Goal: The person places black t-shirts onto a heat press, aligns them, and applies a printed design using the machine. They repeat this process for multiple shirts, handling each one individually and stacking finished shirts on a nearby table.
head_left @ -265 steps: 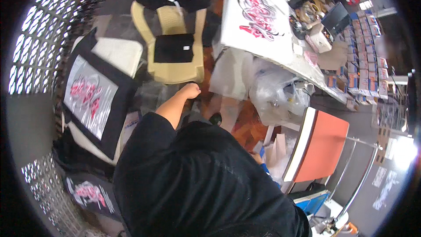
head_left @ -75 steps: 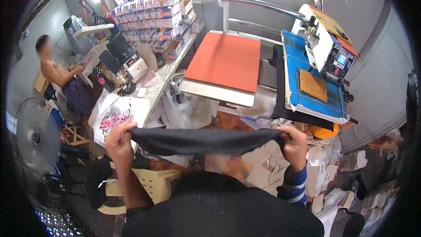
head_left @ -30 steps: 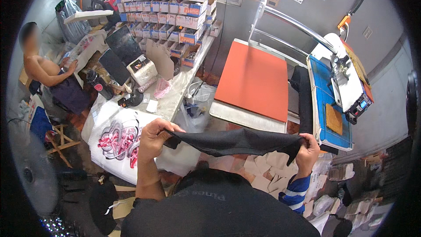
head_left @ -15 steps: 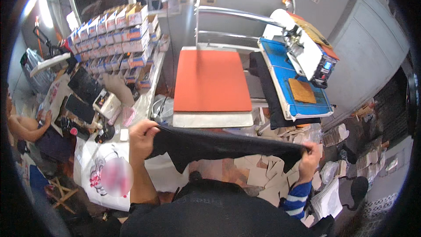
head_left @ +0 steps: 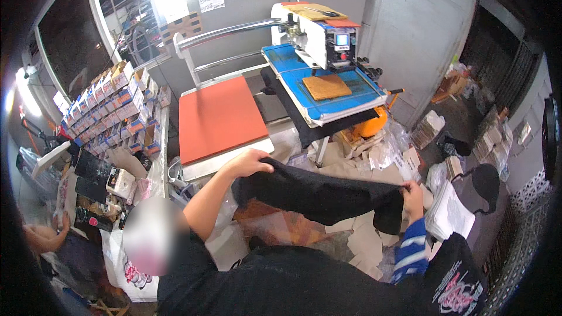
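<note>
A black cloth garment [head_left: 328, 196] hangs folded and sagging between my two hands, above the floor. Pinching its upper left corner is my left hand [head_left: 250, 164], just in front of the red pad [head_left: 219, 117] of the heat press. My right hand [head_left: 414, 199] grips the other upper corner, with thumb and fingers closed on it. The heat press head [head_left: 328, 44] is swung to the right, over a blue-topped platen [head_left: 284, 70]. Another black cloth [head_left: 319, 131] shows under that platen.
Paper sheets [head_left: 366, 240] lie scattered over the floor below. Small boxes [head_left: 111, 105] are stacked at the left, where another person's hand [head_left: 62, 222] rests near a bench. A brown pad [head_left: 326, 86] lies on the blue platen. A stack of white sheets [head_left: 451, 210] stands right.
My view has turned to the right, bringing the heat press nearer the middle. Both hands still hold the garment, now closer together, and it sags more.
</note>
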Tool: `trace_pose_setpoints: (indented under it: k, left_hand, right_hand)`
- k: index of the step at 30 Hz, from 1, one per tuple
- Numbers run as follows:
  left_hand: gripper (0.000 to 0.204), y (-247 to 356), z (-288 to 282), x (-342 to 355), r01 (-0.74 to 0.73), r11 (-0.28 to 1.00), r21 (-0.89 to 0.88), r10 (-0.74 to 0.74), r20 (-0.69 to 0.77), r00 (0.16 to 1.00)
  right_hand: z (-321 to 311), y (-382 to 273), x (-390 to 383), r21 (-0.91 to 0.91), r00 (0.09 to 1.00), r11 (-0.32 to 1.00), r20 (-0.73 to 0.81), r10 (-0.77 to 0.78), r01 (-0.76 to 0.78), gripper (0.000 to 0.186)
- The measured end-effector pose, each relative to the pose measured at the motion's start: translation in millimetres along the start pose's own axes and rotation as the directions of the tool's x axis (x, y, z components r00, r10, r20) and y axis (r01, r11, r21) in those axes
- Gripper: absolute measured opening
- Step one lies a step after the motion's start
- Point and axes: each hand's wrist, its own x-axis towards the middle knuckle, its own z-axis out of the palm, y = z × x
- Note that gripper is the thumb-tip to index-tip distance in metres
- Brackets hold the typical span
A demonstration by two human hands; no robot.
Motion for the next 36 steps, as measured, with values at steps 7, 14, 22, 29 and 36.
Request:
trace_pose_setpoints:
  k: [7,14,22,29,36]
  left_hand:
    - [0.023,154,32,130,-0.309,0.94,0.143,0.338,-0.288,0.896]
    - [0.025,227,119,28,-0.7,0.464,0.542,0.762,0.158,0.627]
    - [0.015,110,105,-70,-0.116,0.993,0.001,0.114,0.162,0.98]
    - [0.014,52,51,-194,-0.008,0.998,-0.06,-0.034,-0.656,0.754]
    - [0.016,-6,42,-287,0.211,0.958,-0.195,-0.278,-0.819,0.502]
  right_hand:
    - [-156,-48,72,-0.495,0.962,0.827,0.088,-0.257,0.267,0.024]
    - [-218,-5,-66,-0.398,0.868,0.916,-0.433,-0.242,0.057,0.023]
    - [-79,99,-111,-0.111,0.968,0.974,0.137,0.212,-0.198,0.021]
    - [77,2,-38,-0.042,0.911,0.984,0.373,0.177,-0.174,0.013]
    - [229,-51,-16,-0.005,0.817,0.989,0.565,-0.117,0.145,0.015]
